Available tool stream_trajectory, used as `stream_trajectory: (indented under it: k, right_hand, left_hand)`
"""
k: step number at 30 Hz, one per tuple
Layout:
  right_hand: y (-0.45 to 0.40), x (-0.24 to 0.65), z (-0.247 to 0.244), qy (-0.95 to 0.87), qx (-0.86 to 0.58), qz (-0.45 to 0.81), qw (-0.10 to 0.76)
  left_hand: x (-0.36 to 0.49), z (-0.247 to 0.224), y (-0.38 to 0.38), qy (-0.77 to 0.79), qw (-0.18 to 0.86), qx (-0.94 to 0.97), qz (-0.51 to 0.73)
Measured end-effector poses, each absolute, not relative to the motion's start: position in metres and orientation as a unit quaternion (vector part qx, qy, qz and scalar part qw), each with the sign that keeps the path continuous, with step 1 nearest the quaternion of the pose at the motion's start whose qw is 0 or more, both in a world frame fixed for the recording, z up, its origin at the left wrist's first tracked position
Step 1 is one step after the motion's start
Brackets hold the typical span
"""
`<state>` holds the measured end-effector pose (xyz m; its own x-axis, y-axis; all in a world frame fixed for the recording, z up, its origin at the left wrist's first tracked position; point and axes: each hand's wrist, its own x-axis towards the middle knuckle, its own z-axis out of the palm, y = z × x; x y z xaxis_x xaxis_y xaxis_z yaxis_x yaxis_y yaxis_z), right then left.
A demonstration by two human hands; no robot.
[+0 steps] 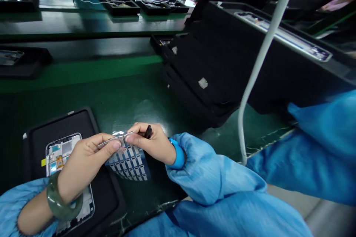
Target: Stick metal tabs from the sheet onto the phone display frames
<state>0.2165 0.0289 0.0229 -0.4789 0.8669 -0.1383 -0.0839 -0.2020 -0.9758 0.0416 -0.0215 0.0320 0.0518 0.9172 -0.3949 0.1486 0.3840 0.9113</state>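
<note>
My left hand (96,150) is closed, its thumb and fingers pinching the top edge of a bent sheet of stickers (130,166). The sheet has rows of small pale pieces on a blue-grey backing. Close beside it, my right hand (148,142) pinches the same edge. A slim tool with a black end (148,132) sticks out between the right fingers; its kind is not clear. Under my left forearm lies an opened device housing (66,148) with a silver frame and a yellow tab, on a black padded tray (104,196). My hand and wrist partly cover the housing.
Stacked black trays (200,66) stand to the right, with a silver-framed housing (303,44) on top. A grey cable (258,66) hangs down in front. More black trays (118,3) sit on the far bench. A blue sleeve (328,144) is at the right.
</note>
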Motion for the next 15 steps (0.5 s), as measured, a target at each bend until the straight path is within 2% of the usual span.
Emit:
stream_trajectory:
  k: [5,10,15]
  right_hand:
    - [0.0277,0.2155,0.0214,-0.525,-0.355,0.688,0.353]
    - [0.028,0.2178,0.017,-0.53,-0.342,0.704,0.327]
    - [0.0306,0.2221,0.0195,-0.552,-0.351,0.69,0.31]
  left_hand:
    - [0.0432,0.034,-0.0221,0.581,0.596,0.407,0.375]
    - [0.0421,0.0406,-0.0206,0.567,0.655,0.36,0.346]
    - [0.0403,0.0402,-0.0192,0.585,0.622,0.395,0.339]
